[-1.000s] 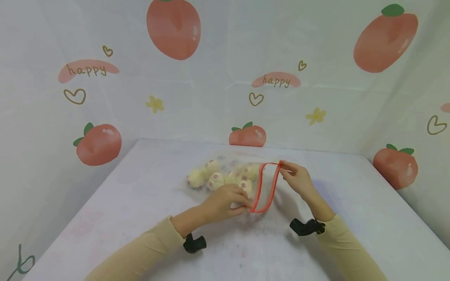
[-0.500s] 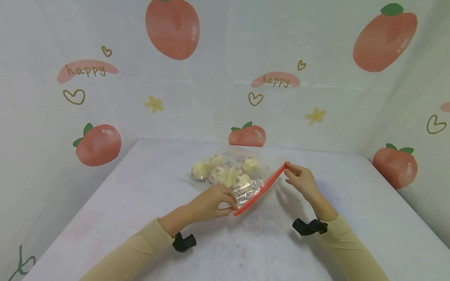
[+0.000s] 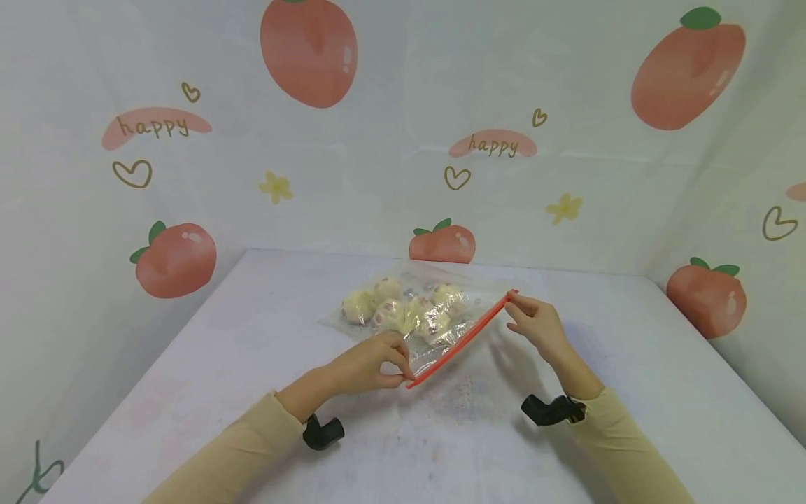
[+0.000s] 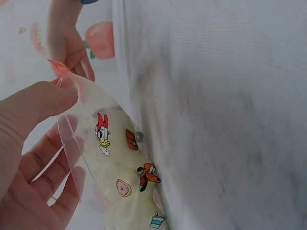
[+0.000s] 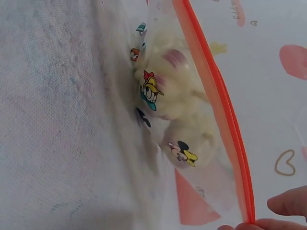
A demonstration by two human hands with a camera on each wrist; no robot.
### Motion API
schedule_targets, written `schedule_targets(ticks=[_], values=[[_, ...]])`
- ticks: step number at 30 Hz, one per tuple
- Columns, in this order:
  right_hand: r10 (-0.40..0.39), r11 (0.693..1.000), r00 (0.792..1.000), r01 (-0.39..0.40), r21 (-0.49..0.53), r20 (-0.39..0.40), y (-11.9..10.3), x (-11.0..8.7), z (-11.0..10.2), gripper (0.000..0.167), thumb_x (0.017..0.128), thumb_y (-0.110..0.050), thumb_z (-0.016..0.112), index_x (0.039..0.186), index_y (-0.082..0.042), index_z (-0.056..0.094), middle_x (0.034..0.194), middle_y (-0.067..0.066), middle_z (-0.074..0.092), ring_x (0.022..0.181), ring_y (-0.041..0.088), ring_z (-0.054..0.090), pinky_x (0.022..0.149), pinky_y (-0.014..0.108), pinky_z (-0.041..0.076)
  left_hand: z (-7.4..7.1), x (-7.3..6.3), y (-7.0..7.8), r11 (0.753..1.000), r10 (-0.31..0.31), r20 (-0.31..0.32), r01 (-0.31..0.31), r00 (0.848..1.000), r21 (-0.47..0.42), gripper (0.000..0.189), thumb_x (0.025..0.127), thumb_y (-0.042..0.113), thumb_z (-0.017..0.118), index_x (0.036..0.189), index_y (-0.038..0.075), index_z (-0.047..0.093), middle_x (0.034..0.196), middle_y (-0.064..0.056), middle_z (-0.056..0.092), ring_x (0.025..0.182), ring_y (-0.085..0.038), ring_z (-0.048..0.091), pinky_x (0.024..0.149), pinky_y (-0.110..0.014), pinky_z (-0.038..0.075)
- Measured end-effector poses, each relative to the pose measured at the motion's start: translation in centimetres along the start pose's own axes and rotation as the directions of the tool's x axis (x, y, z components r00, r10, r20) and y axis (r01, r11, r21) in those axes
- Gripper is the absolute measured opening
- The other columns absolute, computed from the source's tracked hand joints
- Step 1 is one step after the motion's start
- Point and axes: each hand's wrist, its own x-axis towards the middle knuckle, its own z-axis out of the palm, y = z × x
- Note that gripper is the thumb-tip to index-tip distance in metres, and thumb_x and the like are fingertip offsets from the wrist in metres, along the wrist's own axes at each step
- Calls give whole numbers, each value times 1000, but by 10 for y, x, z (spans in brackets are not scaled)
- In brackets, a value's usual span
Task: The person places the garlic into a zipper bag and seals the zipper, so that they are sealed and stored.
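A clear zip bag (image 3: pixel 434 350) with a red zip strip (image 3: pixel 462 341) along its mouth lies tilted on the table. Several pale yellow round things with purplish marks (image 3: pixel 388 315) fill its far left part. My left hand (image 3: pixel 371 364) pinches the near end of the mouth between thumb and fingers. At the far end, my right hand (image 3: pixel 538 329) pinches the other corner. The strip runs straight and taut between them, its two edges together. Cartoon prints (image 4: pixel 102 134) show on the film in the left wrist view.
The white table (image 3: pixel 252 448) has a pale cloth-like surface. Behind it hangs a white backdrop (image 3: pixel 365 182) printed with red fruit, hearts and flowers. A black wrist mount sits at the left cuff (image 3: pixel 324 434) and another at the right cuff (image 3: pixel 544 411).
The bag's mouth stood apart as a red loop; its edges have come together in a straight line. My left hand has moved left, drawing the strip out; my right hand has shifted slightly.
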Motion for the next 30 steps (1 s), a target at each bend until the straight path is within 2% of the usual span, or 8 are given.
schedule_targets(ticks=[2,5,8,11,14,22,28,30], values=[[7,999,1000,-7,32,-10,0,1,1,49,97,-18,49,140,3,36,147,21,35,125,29,50,83,22,53,0,0,-1,1000,7,-2,-7,1000,-12,10,83,9,69,87,16,75,91,3,57,89,-10,49,78,-19,44],[25,994,999,-22,106,-30,1,3,2,50,95,-16,53,138,6,38,143,22,41,107,9,62,82,21,53,0,0,-2,1000,23,-7,-23,1000,-21,10,83,10,69,87,16,75,91,3,59,90,-10,51,79,-19,45],[46,982,997,-35,187,-54,2,5,3,52,93,-13,56,137,8,38,124,19,57,86,-5,63,79,21,54,0,1,-2,999,25,-8,-25,1000,-24,8,83,12,70,88,16,74,91,4,60,91,-10,52,81,-19,46],[58,971,996,-41,237,-68,3,7,3,55,91,-12,58,138,8,35,98,2,62,78,-4,65,76,21,55,1,1,-2,1000,18,-3,-18,1000,-21,8,83,14,70,88,17,74,91,5,61,91,-9,53,81,-19,46],[75,961,994,-52,272,-75,3,10,3,58,91,-13,60,138,7,32,86,-10,59,75,-3,66,74,21,55,1,1,-2,1000,8,1,-8,1000,-20,8,83,14,70,89,18,74,92,6,61,91,-8,53,82,-19,47],[128,951,986,-91,296,-108,1,19,8,52,91,-18,60,129,6,35,80,-10,59,69,-2,64,71,22,56,0,1,0,1000,4,7,-4,1000,-27,8,83,15,70,88,18,75,92,5,61,90,-9,53,81,-19,46],[119,946,984,-71,316,-135,1,22,8,42,90,-5,58,123,10,36,72,-10,59,63,-1,63,66,20,56,-1,1,0,1000,5,14,-4,1000,-26,9,83,12,70,87,18,75,90,6,59,88,-8,50,77,-19,44],[116,947,983,-67,316,-140,1,22,8,39,89,-2,57,121,9,37,72,-9,58,62,-1,63,66,20,56,-1,1,1,999,-17,31,18,999,-35,10,83,12,69,86,19,75,90,7,59,88,-7,49,77,-18,43]])
